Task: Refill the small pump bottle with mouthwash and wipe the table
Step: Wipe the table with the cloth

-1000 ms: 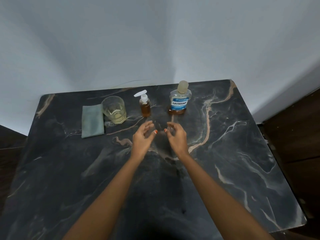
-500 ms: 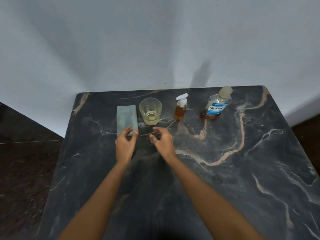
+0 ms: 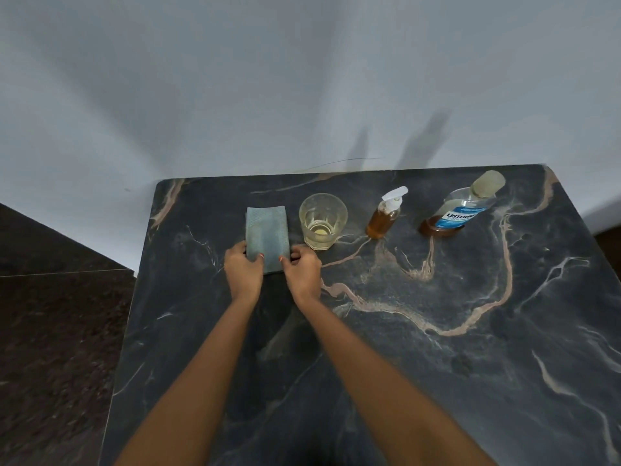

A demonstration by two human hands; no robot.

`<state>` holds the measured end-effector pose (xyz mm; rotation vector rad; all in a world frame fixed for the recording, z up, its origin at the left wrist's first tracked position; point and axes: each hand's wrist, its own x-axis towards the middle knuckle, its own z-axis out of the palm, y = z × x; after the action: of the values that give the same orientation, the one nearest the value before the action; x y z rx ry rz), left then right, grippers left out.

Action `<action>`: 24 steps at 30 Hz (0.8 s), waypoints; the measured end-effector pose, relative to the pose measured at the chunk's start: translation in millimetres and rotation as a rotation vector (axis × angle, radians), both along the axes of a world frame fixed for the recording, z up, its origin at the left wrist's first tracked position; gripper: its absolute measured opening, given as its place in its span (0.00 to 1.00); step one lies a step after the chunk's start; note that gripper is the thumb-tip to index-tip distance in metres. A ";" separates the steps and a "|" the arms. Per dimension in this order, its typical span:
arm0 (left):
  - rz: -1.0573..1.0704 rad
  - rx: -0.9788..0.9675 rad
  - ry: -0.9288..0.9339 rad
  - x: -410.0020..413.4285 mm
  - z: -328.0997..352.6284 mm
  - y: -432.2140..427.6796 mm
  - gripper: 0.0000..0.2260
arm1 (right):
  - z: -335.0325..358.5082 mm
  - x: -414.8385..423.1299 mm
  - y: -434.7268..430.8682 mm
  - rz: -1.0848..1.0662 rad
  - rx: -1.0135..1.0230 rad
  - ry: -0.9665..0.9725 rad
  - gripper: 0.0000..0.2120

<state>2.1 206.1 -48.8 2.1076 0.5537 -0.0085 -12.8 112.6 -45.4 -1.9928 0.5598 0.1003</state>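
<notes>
The folded cloth (image 3: 267, 232) lay flat on the table (image 3: 437, 364). The left hand (image 3: 242, 272) and right hand (image 3: 303, 273) each pinched a near corner.

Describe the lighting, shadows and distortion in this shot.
Head view: dim, even light, no glare; the pump bottle and mouthwash bottle throw soft slanting shadows on the wall; the wide lens makes both bottles lean outward and splays the table edges; the cloth weave stays sharp.
</notes>
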 end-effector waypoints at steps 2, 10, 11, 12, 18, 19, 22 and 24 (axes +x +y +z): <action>0.033 0.002 0.048 6.7 -1.7 0.8 0.16 | -1.3 3.6 3.3 0.009 -0.057 0.031 0.12; 0.127 -0.212 0.124 16.6 4.2 2.9 0.14 | 0.8 7.7 2.9 0.121 -0.120 0.047 0.14; 0.127 -0.232 0.122 14.9 4.9 4.1 0.14 | 1.6 6.7 0.8 0.137 -0.092 0.041 0.13; 0.129 -0.255 0.121 11.9 5.7 5.2 0.14 | 2.2 5.2 -1.7 0.153 -0.062 0.039 0.13; 0.174 -0.411 0.206 -28.3 8.8 8.3 0.16 | 0.4 -25.5 -17.5 0.240 0.057 0.096 0.12; 0.182 -0.435 0.222 -37.9 9.5 7.7 0.17 | -0.2 -34.2 -20.2 0.244 0.074 0.105 0.12; 0.190 -0.518 0.247 -68.5 12.8 3.5 0.18 | -0.7 -62.3 -31.4 0.254 0.126 0.123 0.11; 0.188 -0.580 0.250 -88.5 16.9 -0.3 0.15 | 0.1 -81.4 -42.8 0.256 0.141 0.141 0.11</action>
<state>-86.4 205.8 -31.9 1.4930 0.7891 -0.2946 -94.3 69.7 -45.3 -1.9205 0.3734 0.4291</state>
